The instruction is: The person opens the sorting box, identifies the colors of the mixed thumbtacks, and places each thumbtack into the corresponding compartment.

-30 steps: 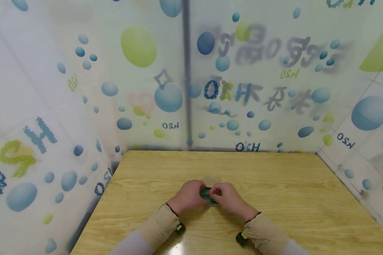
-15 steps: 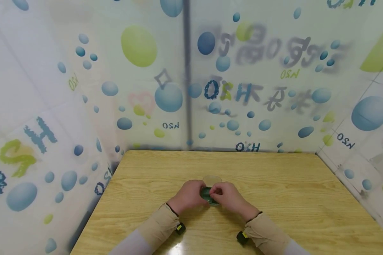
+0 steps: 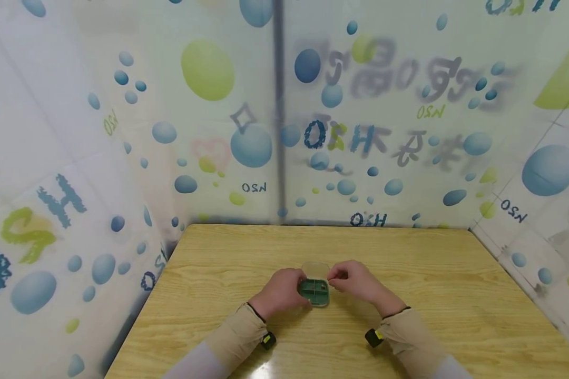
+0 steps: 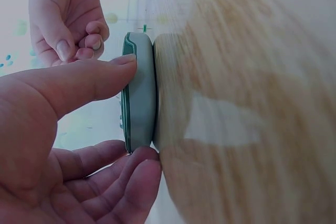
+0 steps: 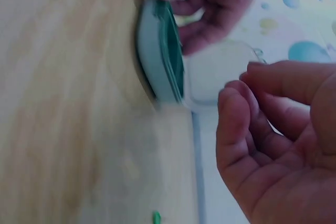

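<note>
A small green pill box (image 3: 315, 290) with four compartments lies on the wooden table, its clear lid (image 3: 315, 269) swung back on the far side. One tiny reddish piece (image 3: 323, 287) shows in the far right compartment. My left hand (image 3: 282, 289) grips the box from its left side; in the left wrist view the thumb presses its near rim and the fingers curl around the other side. Just off the box's right edge is my right hand (image 3: 355, 281). In the right wrist view its fingers (image 5: 233, 114) are curled, thumb and fingertips close together, with nothing visible between them.
A tiny green piece (image 5: 156, 217) lies on the table near the bottom of the right wrist view. Walls with printed blue and green bubbles enclose the wooden table (image 3: 408, 263) at the back and both sides.
My right hand has moved from over the compartments to the right and slightly back, uncovering the box's right half. My left hand keeps its hold on the box, which has stayed in place.
</note>
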Motion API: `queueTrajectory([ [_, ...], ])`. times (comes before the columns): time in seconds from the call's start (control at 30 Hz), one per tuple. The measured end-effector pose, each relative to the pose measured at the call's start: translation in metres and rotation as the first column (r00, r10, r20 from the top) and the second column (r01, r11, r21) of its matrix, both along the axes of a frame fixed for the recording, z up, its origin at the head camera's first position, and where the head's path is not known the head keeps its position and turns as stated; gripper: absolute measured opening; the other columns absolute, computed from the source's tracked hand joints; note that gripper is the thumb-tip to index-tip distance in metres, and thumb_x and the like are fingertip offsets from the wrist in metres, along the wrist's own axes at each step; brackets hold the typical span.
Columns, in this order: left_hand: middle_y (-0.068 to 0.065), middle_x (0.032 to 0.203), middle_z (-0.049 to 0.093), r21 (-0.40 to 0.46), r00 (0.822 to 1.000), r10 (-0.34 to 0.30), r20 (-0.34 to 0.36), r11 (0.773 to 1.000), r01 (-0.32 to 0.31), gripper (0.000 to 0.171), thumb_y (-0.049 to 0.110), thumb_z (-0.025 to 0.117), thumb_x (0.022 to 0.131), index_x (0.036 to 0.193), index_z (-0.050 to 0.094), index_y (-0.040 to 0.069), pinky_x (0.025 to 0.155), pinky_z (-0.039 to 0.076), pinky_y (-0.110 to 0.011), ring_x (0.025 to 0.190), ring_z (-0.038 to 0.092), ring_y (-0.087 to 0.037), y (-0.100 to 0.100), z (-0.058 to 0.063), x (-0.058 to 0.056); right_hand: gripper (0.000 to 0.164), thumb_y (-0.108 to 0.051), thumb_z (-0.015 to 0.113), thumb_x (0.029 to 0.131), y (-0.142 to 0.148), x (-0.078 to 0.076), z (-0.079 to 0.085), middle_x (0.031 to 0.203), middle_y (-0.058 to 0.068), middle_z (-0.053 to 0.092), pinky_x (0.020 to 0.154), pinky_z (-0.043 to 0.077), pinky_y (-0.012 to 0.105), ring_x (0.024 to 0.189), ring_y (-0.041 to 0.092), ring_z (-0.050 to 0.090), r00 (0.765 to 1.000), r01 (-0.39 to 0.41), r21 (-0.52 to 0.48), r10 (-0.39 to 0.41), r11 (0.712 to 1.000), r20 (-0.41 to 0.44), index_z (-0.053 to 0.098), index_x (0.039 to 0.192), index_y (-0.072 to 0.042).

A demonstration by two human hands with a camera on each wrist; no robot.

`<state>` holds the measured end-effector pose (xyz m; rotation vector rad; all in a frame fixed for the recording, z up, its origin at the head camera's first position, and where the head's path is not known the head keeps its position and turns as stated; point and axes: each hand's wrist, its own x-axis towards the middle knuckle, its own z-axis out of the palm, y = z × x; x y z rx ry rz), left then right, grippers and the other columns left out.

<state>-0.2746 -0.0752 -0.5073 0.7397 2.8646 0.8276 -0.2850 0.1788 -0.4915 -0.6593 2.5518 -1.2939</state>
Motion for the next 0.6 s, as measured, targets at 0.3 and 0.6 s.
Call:
queueTrajectory([
  [0.3,0.0,0.096,0.073,0.005,1.0,-0.002,0.008,1.0,0.002,0.05,0.03,0.098,0.073,0.112,0.075,0.008,0.075,0.053,-0.028,0.079,0.06,-0.009,0.0,0.0,0.001,0.018,-0.013,0.068,0.105,0.024,-0.008,0.009,0.089,0.013,0.07,0.07,0.057,0.037,0.076,0.019,0.062,0.998,0.052,0.013,-0.052,0.999,0.022,0.074,0.109,0.002],
  [0.6,0.0,0.098,0.073,0.007,1.0,-0.006,0.007,1.0,0.006,0.05,0.03,0.098,0.074,0.112,0.074,0.008,0.076,0.053,-0.028,0.081,0.06,-0.009,-0.001,-0.001,0.001,0.009,-0.012,0.071,0.101,0.034,-0.013,0.006,0.086,0.009,0.069,0.067,0.053,0.032,0.074,0.017,0.061,0.99,0.133,0.121,-0.136,0.984,0.019,0.074,0.1,-0.004],
])
